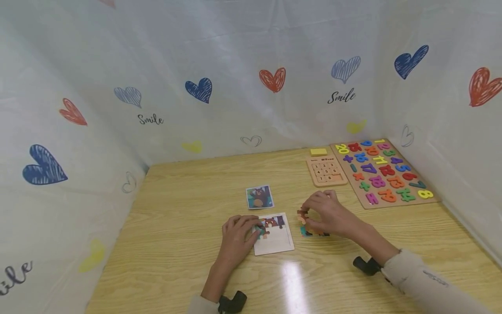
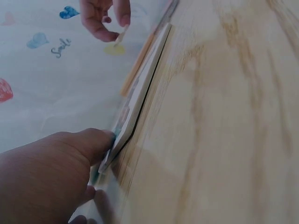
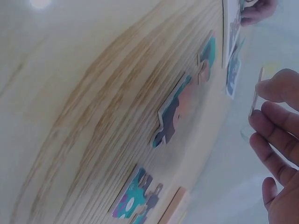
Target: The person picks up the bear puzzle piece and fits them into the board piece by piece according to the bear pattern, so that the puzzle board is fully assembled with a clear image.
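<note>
brown number board [image 1: 408,184] beyond, right grip [image 1: 327,213] pinches puzzle piece [image 1: 301,215]; seemingly relaxed left grip [image 1: 237,237] overlaps tray [image 1: 276,244].

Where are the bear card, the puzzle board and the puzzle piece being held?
Bear card [image 1: 259,197]: head view, middle of its picture.
Puzzle board [image 1: 275,244]: head view, bare white part.
Held puzzle piece [image 1: 301,216]: head view, its coloured face.

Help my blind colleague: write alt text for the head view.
A right hand pinches a jigsaw piece beside a partly filled puzzle tray, which the left hand touches; a bear card and number board lie beyond.
</note>
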`<state>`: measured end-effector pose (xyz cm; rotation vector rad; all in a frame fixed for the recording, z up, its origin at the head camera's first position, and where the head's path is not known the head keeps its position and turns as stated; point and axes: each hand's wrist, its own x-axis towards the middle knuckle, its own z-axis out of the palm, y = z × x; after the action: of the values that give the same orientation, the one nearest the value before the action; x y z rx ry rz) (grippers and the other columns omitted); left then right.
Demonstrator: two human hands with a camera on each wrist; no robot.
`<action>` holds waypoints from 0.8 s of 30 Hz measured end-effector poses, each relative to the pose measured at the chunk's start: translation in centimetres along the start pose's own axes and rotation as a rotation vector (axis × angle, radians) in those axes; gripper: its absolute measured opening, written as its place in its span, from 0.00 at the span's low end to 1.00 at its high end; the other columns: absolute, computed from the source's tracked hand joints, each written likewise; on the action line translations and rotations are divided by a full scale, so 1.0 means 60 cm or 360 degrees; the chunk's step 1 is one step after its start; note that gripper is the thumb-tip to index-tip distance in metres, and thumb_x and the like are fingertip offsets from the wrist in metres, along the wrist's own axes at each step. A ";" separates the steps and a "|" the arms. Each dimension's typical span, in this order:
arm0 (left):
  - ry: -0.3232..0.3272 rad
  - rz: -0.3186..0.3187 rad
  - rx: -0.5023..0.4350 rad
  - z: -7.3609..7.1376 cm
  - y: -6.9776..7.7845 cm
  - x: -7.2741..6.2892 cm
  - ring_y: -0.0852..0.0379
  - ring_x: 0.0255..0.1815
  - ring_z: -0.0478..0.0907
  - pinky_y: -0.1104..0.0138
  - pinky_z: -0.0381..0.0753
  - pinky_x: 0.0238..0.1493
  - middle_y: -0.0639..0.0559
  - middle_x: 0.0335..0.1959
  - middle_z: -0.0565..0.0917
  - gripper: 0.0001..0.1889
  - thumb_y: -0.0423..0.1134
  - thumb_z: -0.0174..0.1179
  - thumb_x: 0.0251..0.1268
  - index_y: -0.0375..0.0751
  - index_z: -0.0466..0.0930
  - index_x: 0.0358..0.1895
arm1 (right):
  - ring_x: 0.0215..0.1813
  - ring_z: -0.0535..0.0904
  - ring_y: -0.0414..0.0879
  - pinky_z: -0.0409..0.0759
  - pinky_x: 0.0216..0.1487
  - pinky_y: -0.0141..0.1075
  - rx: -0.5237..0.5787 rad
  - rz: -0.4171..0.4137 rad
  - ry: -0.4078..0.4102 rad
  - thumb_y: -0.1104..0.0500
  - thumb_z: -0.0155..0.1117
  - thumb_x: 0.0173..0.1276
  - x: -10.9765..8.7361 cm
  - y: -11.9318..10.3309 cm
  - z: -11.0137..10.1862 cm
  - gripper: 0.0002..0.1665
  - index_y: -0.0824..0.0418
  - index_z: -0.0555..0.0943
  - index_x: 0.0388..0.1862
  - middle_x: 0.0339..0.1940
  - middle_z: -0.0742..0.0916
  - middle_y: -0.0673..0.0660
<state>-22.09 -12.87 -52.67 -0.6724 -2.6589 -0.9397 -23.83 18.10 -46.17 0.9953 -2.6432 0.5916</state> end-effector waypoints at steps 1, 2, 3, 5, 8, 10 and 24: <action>-0.0003 -0.0004 -0.0002 -0.001 0.001 0.000 0.46 0.61 0.68 0.44 0.60 0.60 0.59 0.58 0.81 0.08 0.42 0.65 0.68 0.54 0.86 0.48 | 0.48 0.77 0.44 0.61 0.53 0.52 0.0011 -0.0008 0.0001 0.58 0.77 0.56 0.001 -0.002 0.001 0.11 0.51 0.84 0.37 0.39 0.86 0.44; -0.0005 -0.0005 -0.0003 -0.001 0.001 0.000 0.46 0.61 0.68 0.44 0.60 0.60 0.58 0.58 0.81 0.08 0.43 0.65 0.68 0.54 0.86 0.48 | 0.48 0.76 0.44 0.61 0.53 0.52 0.0021 -0.0013 -0.0003 0.58 0.77 0.56 0.003 -0.004 0.002 0.11 0.50 0.84 0.37 0.39 0.86 0.44; -0.0002 -0.0003 0.0004 -0.001 0.001 0.000 0.46 0.61 0.68 0.44 0.60 0.60 0.58 0.58 0.81 0.08 0.42 0.65 0.68 0.54 0.86 0.48 | 0.48 0.76 0.44 0.61 0.53 0.52 0.0025 -0.0020 -0.0002 0.58 0.76 0.57 0.004 -0.006 0.003 0.10 0.50 0.84 0.37 0.39 0.85 0.44; 0.0000 -0.0001 0.0009 -0.001 0.001 -0.001 0.46 0.61 0.68 0.44 0.60 0.60 0.58 0.58 0.81 0.08 0.43 0.65 0.68 0.54 0.86 0.48 | 0.47 0.76 0.43 0.61 0.51 0.50 0.0027 -0.0039 0.0005 0.58 0.76 0.57 0.006 -0.008 0.006 0.10 0.50 0.84 0.36 0.38 0.85 0.44; 0.0007 0.0006 0.0006 -0.001 0.000 0.000 0.46 0.61 0.68 0.44 0.60 0.60 0.58 0.58 0.81 0.08 0.43 0.65 0.68 0.54 0.86 0.48 | 0.46 0.76 0.43 0.61 0.50 0.49 0.0009 -0.0081 0.0034 0.59 0.77 0.56 0.008 -0.010 0.009 0.10 0.50 0.84 0.35 0.37 0.85 0.43; 0.0010 0.0012 0.0001 0.000 -0.001 -0.001 0.47 0.61 0.68 0.44 0.60 0.60 0.59 0.58 0.81 0.08 0.42 0.65 0.68 0.54 0.86 0.48 | 0.46 0.77 0.43 0.61 0.49 0.49 0.0002 -0.0108 0.0053 0.59 0.77 0.56 0.010 -0.010 0.012 0.10 0.50 0.84 0.35 0.37 0.85 0.44; -0.0009 -0.0002 0.0006 0.001 -0.001 0.000 0.47 0.61 0.68 0.44 0.59 0.60 0.59 0.59 0.80 0.08 0.43 0.65 0.69 0.54 0.86 0.48 | 0.47 0.77 0.45 0.64 0.51 0.52 -0.0035 -0.0205 0.0006 0.58 0.77 0.57 0.029 -0.032 0.027 0.12 0.54 0.85 0.39 0.40 0.85 0.46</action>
<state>-22.09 -12.87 -52.75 -0.6733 -2.6655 -0.9346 -23.98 15.06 -46.40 1.1462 -2.5530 0.5339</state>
